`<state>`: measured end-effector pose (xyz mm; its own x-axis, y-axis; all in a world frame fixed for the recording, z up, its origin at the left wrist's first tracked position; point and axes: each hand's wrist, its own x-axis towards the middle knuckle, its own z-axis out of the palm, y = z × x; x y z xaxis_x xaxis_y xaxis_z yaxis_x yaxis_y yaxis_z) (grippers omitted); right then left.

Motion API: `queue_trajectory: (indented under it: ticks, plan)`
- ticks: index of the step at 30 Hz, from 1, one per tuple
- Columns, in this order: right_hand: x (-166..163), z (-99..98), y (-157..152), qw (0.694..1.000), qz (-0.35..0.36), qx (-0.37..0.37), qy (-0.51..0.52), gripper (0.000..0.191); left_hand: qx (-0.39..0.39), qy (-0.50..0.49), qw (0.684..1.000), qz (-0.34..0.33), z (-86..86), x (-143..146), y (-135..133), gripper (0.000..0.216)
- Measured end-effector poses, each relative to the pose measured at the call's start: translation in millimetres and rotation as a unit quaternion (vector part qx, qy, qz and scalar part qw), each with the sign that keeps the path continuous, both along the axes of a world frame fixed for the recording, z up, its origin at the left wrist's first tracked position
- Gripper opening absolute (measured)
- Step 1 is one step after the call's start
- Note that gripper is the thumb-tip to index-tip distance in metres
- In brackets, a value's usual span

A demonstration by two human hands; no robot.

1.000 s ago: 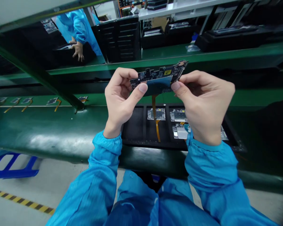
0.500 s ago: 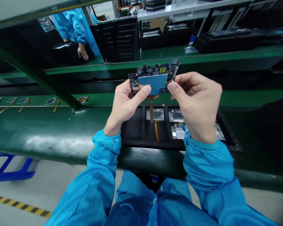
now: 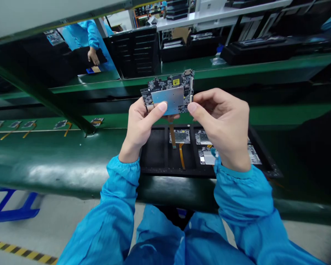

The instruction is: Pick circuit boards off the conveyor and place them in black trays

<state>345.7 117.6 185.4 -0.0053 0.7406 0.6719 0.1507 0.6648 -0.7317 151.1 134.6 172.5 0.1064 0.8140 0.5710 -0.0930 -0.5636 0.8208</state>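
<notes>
I hold a dark circuit board with a silver shield plate upright in front of me. My left hand pinches its left lower edge, thumb on the plate. On the board's right edge my right hand grips with thumb and fingers. An orange flex ribbon hangs down from the board. Below my hands lies a black tray with more boards in its slots, some with orange ribbons.
The tray rests on a green conveyor belt. Small boards with ribbons lie on the far belt at left. Another person in blue works at the back left beside stacked black trays. A green post slants across the left.
The board has tilted up to face me, its shield plate now showing silver, and both hands have shifted slightly left. The other person's hand moved back.
</notes>
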Motion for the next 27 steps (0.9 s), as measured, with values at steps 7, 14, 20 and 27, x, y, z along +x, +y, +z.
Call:
queue_trajectory:
  ticks: [7,14,20,27]
  plan:
    - [1,-0.1,0,1.0,0.002,0.0,0.015,0.023,0.012,0.013,1.0,-0.006,-0.3,1,-3,0.038]
    - [2,-0.4,2,0.999,0.007,0.012,0.035,0.028,0.0,0.007,1.0,-0.021,-0.6,3,-6,0.039]
    - [2,-3.1,7,0.999,0.018,-0.002,0.04,0.032,-0.022,0.004,1.0,-0.02,-0.4,3,-4,0.043]
    - [1,-5.3,10,0.999,0.035,-0.02,0.023,0.035,-0.025,0.006,1.0,0.009,-1.6,2,-2,0.048]
